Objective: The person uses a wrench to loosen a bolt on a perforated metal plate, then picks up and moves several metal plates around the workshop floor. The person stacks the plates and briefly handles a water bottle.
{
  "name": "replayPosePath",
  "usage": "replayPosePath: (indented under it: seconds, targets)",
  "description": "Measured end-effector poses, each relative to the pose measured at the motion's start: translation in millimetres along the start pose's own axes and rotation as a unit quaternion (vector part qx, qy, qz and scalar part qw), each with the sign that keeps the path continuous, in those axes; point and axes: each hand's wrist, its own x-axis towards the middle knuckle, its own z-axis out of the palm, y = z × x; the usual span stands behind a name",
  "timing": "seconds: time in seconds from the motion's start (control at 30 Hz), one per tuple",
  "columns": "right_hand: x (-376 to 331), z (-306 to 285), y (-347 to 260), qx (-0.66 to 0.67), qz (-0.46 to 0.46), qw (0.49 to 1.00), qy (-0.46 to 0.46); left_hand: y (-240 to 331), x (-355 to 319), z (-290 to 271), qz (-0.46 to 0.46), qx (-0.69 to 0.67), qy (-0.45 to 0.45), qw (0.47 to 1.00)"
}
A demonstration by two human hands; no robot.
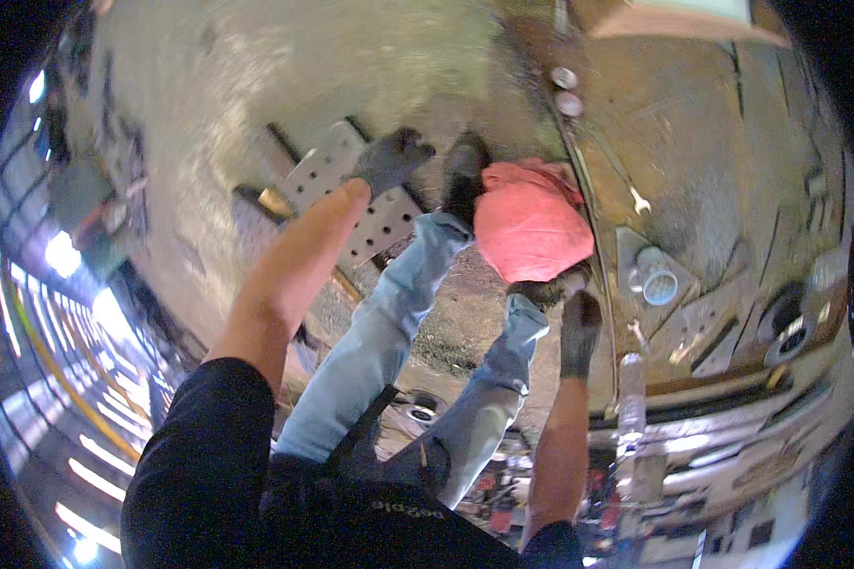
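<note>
My left hand point(394, 161), in a dark glove, is over the upper right part of a grey metal plate point(389, 228) with rows of round holes. Its fingers are loosely bent and somewhat apart, with nothing visible in them. My right hand point(580, 327), also dark-gloved, is closed at the lower right edge of a bunched red cloth point(533, 223); blur partly hides the grip. Most of my right boot is hidden under that cloth. My left boot point(465, 175) stands between the plate and the cloth.
Bars lie under the holed plate. To the right, a metal work surface holds a wrench point(626, 180), a blue-white cup point(658, 284), a clear bottle point(632, 398) and dark rings point(787, 327). Two small round cans point(566, 90) stand farther off. A long edge point(583, 180) runs beside the cloth.
</note>
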Motion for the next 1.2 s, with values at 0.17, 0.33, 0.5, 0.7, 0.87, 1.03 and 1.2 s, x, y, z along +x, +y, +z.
replayPosePath:
  seconds: [0.17, 0.33, 0.5, 0.7, 0.87, 1.03, 1.2]
  targets:
    - [-101.0, -54.8, -19.5, 0.139, 0.215, 0.967, 0.003, -57.7, -191.8, 20.9, -0.225, -0.066, -0.052, 0.971]
    - [-118.7, -95.3, -82.8, 0.173, 0.177, 0.969, -0.026, -56.9, -396.1, 69.1, -0.253, -0.105, -0.039, 0.961]
    - [-132.3, -130.7, -147.7, 0.101, 0.038, 0.979, -0.173, -45.6, -585.8, 179.2, -0.318, -0.194, 0.066, 0.926]
    - [-153.9, -216.9, -161.2, 0.006, 0.010, 0.975, -0.223, 100.3, -683.4, 206.6, -0.446, -0.397, 0.060, 0.800]
    - [-172.6, -251.0, -134.5, -0.135, 0.195, 0.953, -0.190, 123.1, -728.4, 307.5, -0.445, -0.538, 0.131, 0.703]
    - [-183.9, -211.6, -184.2, -0.232, 0.129, 0.937, -0.226, 133.4, -756.4, 339.5, -0.480, -0.658, 0.145, 0.561]
    - [-177.6, -101.0, -276.3, -0.205, -0.072, 0.938, -0.270, 62.4, -743.1, 338.6, -0.419, -0.589, 0.280, 0.632]
